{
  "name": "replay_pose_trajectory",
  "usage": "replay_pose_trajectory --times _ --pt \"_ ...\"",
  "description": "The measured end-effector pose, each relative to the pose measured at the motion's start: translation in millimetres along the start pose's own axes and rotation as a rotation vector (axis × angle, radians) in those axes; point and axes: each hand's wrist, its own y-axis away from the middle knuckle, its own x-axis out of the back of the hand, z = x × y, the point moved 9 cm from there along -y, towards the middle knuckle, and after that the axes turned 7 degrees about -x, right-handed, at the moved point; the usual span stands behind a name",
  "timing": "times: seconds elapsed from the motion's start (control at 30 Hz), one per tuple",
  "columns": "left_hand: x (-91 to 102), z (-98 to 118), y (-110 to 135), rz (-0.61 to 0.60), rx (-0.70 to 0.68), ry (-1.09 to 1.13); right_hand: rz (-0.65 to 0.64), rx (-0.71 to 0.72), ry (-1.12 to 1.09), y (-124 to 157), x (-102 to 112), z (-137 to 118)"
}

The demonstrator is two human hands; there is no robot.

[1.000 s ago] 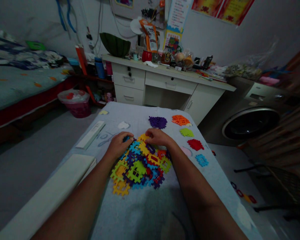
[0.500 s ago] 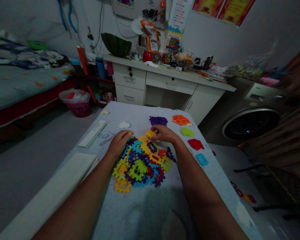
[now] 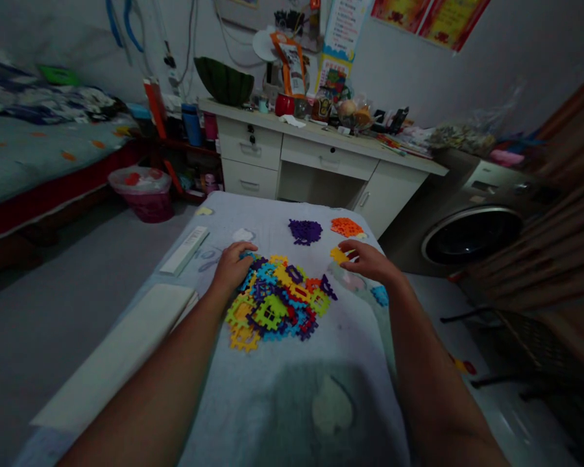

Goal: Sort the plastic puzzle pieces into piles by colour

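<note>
One cloth-covered table (image 3: 365, 337) bears a long white slab (image 3: 121, 353) along its left side and, mid-table, a mixed heap (image 3: 277, 298) of toothed pieces. The left hand (image 3: 231, 266), loosely curled, touches the heap's far left edge; whether it grips anything, I cannot tell. The right hand (image 3: 367, 261) is half open. Purple (image 3: 305, 231) and orange piles (image 3: 347, 227) lie beyond; the right forearm partly hides blue pieces (image 3: 380, 296). A yellow piece (image 3: 339, 255), pinched in the right fingertips, juts leftward right of the heap, long axis unclear.

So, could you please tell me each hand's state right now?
Left hand: at the mixed pile; whether it grips anything cannot be told.
Right hand: holding a yellow piece.
</note>
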Motion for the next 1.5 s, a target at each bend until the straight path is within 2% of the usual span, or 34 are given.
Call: replay_pose_trajectory --times 0.1,0.2,0.37,0.53,0.7,0.93,1.13,1.4,1.5 --pt "-4.7 0 0 -0.057 -0.006 -0.004 0.109 -0.120 0.003 40 28 38" --pt "-8.5 1 0 -0.110 -0.023 -0.014 0.174 -0.230 0.024 80 38 71" --pt "-9.6 5 -1 -0.141 -0.070 -0.052 0.189 -0.310 0.102 132 23 96" --pt "-6.3 12 0 -0.116 -0.136 -0.125 0.165 -0.412 0.227 161 9 103" --pt "2.3 6 3 -0.030 -0.086 -0.112 0.123 -0.444 0.306 169 1 106" --pt "9.6 1 8 0.058 0.020 -0.026 0.146 -0.432 0.274 169 -1 108" --pt "12.1 10 11 0.066 0.056 -0.028 0.133 -0.417 0.284 171 -3 109" --pt "12.0 10 12 0.059 0.077 -0.073 0.016 -0.438 0.270 168 -2 112" --pt "12.4 11 11 0.060 0.076 -0.091 0.059 -0.435 0.299 161 7 109"
